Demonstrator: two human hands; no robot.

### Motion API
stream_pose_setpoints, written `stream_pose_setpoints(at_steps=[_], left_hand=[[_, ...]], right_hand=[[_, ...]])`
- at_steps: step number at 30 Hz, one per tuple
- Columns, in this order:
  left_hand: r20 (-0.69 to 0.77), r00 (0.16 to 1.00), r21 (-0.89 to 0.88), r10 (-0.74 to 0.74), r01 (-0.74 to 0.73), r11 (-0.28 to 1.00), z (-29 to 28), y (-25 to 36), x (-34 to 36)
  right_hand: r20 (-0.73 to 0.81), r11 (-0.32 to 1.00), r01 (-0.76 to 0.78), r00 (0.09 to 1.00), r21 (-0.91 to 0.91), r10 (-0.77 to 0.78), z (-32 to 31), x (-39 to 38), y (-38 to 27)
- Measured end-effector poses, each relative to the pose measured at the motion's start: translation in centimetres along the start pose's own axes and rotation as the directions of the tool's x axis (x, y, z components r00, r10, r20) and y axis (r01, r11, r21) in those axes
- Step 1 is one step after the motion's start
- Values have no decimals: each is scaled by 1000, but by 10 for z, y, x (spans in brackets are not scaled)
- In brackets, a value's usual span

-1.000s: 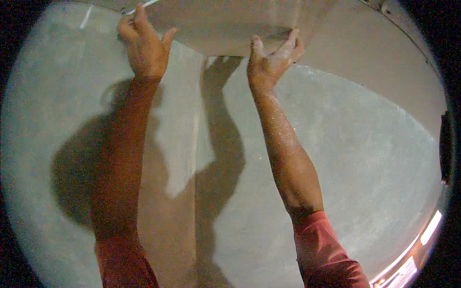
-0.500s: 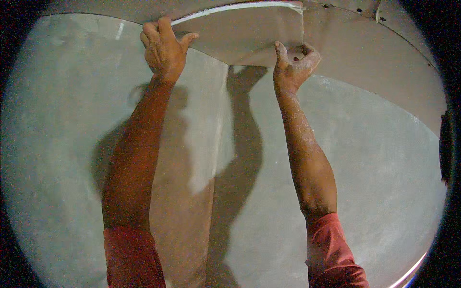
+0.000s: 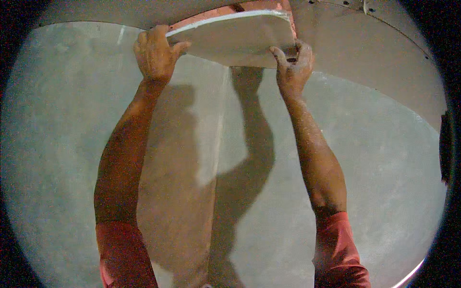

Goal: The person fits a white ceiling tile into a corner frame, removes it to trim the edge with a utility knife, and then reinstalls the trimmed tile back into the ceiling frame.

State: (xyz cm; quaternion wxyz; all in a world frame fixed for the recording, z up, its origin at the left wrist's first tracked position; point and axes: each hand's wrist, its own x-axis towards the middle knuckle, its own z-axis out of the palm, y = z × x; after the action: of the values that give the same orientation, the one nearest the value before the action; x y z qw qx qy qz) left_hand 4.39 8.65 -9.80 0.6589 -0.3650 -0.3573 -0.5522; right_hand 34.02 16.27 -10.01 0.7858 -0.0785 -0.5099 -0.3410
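A flat grey-beige board (image 3: pixel 229 39) with a white cut edge is raised overhead at the ceiling corner, with a strip of pink surface (image 3: pixel 259 6) showing along its far edges. My left hand (image 3: pixel 156 53) grips its left end, fingers over the edge and thumb against the face. My right hand (image 3: pixel 293 67) grips the right end, thumb on the underside and fingertips curled at the edge, beside a dark hole or gap in the board that I cannot make out clearly. Both arms are stretched upward.
Two grey-green walls (image 3: pixel 384 168) meet in a vertical corner below the board, carrying shadows of my arms and body. The ceiling panels (image 3: pixel 360 48) around the board have seams and dark screw spots. A bright strip shows at the lower right rim.
The board and both hands sit lower in view than a second ago, and more of the board shows. The pink strip has come into sight along the board's far edge since half a second ago.
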Motion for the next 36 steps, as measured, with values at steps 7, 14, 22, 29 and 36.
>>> stream_pose_setpoints(at_steps=[7, 14, 22, 29, 36], left_hand=[[-10, 998, -85, 59, -59, 995, 11, 8, -21], [273, 934, -576, 232, -35, 817, 58, 117, -97], [677, 672, -736, 301, 601, 312, 122, 269, -273], [560, -274, 409, 782, 912, 26, -200, 445, -358], [-66, -164, 380, 984, 908, 177, -345, 493, -271]], right_hand=[[296, 991, -119, 947, -53, 129, -39, -9, 5], [494, 896, -306, 753, -323, 435, -222, -72, 94], [214, 102, -933, 28, -344, 976, -302, -168, 99], [-261, 49, -922, 159, -383, 952, -676, -166, -42], [-619, 87, -996, 80, -19, 781, -781, -129, -234]])
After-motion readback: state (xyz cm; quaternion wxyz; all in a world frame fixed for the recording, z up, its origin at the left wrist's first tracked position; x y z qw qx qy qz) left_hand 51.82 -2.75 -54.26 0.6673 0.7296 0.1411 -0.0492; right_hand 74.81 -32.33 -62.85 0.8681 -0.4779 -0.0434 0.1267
